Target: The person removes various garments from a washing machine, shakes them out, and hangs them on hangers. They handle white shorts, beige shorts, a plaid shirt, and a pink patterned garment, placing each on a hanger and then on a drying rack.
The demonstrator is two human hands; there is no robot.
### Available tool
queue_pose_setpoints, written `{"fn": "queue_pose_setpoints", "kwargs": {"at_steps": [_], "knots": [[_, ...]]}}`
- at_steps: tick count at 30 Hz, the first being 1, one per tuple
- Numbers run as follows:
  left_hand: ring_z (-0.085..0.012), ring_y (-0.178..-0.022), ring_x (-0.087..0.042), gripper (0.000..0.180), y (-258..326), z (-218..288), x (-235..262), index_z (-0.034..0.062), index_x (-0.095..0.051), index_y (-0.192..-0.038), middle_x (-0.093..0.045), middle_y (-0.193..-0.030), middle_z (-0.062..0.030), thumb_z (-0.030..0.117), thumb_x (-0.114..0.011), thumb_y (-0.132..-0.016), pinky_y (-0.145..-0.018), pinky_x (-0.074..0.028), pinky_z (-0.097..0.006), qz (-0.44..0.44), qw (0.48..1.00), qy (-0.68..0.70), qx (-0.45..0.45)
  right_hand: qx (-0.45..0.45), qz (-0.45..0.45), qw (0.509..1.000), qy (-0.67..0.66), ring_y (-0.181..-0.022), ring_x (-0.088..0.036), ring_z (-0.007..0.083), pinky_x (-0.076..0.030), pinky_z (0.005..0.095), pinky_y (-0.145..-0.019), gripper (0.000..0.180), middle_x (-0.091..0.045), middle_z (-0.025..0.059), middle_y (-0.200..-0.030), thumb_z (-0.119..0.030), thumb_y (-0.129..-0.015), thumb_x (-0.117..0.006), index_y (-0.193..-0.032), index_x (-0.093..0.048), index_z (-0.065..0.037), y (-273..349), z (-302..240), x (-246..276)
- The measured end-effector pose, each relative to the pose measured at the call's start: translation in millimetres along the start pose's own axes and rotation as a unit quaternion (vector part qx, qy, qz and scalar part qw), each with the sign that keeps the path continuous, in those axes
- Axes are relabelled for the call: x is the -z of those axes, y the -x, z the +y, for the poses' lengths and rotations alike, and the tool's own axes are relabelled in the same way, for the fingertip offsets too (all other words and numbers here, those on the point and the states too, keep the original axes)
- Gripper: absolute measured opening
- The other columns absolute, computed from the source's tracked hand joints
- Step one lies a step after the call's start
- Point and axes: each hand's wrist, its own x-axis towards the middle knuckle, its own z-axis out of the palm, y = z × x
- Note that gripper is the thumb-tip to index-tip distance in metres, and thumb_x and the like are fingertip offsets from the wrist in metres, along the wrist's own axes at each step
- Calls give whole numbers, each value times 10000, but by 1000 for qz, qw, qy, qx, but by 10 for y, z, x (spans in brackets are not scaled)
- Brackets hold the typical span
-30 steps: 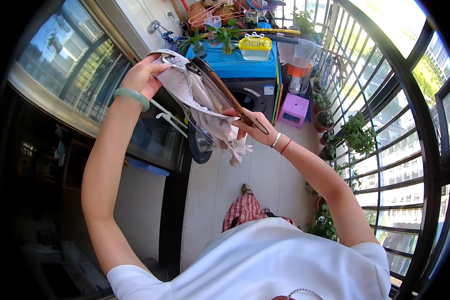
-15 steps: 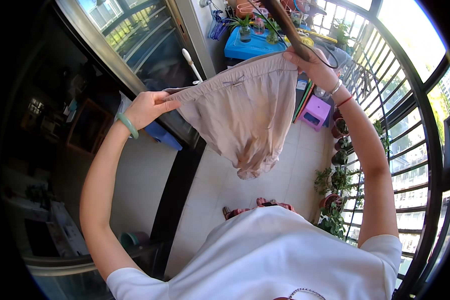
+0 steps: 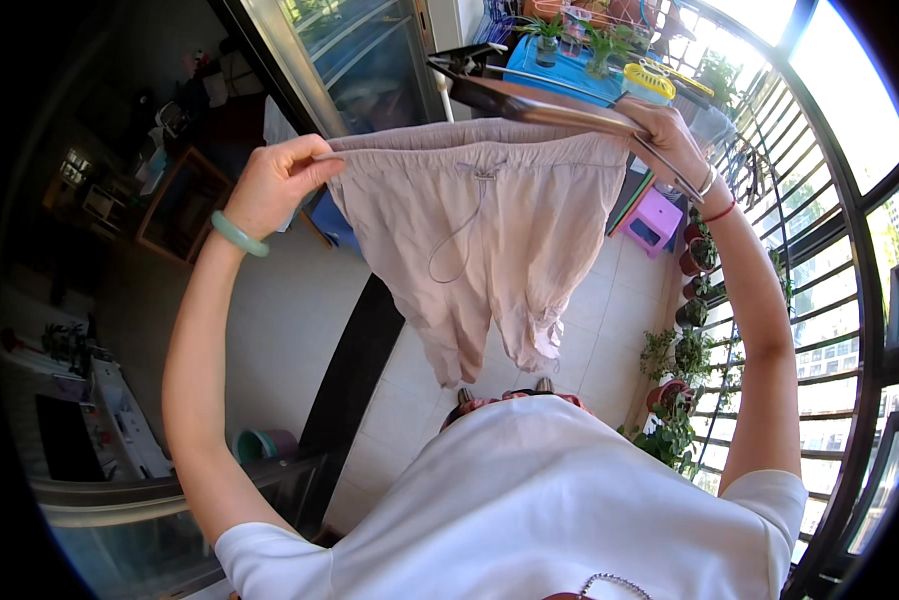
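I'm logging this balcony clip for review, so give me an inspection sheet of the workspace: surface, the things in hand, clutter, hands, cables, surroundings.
Surface: pale tiled balcony floor; no table in use.
Things in hand: beige drawstring trousers held spread by the waistband, legs hanging; brown clamp-type hanger at the waistband's top edge.
Clutter: blue cabinet bearing potted plants, yellow basket, purple plastic stool, potted plants along the railing.
Hands: left hand pinches the waistband's left end, green bangle at the wrist; right hand grips the right end with the hanger.
Cables: nothing seen.
Surroundings: curved metal railing, glass sliding door, dim room at left.
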Motion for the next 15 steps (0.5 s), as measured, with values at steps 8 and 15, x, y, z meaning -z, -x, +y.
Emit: {"fn": "queue_pose_setpoints", "kwargs": {"at_steps": [8, 15], "knots": [[-33, -749, -495, 65, 423, 112, -252, 36, -631, -932, -562, -808, 39, 54, -670, -883, -673, -410, -181, 61, 989, 133, 18, -182, -41, 973, -134, -593, -417, 153, -368, 304, -550, 270, -501, 60, -666, -253, -905, -666, -916, -591, 6, 221, -31, -382], [-34, -789, -482, 172, 544, 443, -346, -1, -634, -1050, -563, -852, 45, 108, -642, -917, -706, -396, -173, 76, 989, 113, 54, -143, -75, 950, -268, -617, -438, 55, -384, 221, -536, 280, -549, -36, -733, -295, -912, -663, -975, -604, -28, 303, -362, -534]]}}
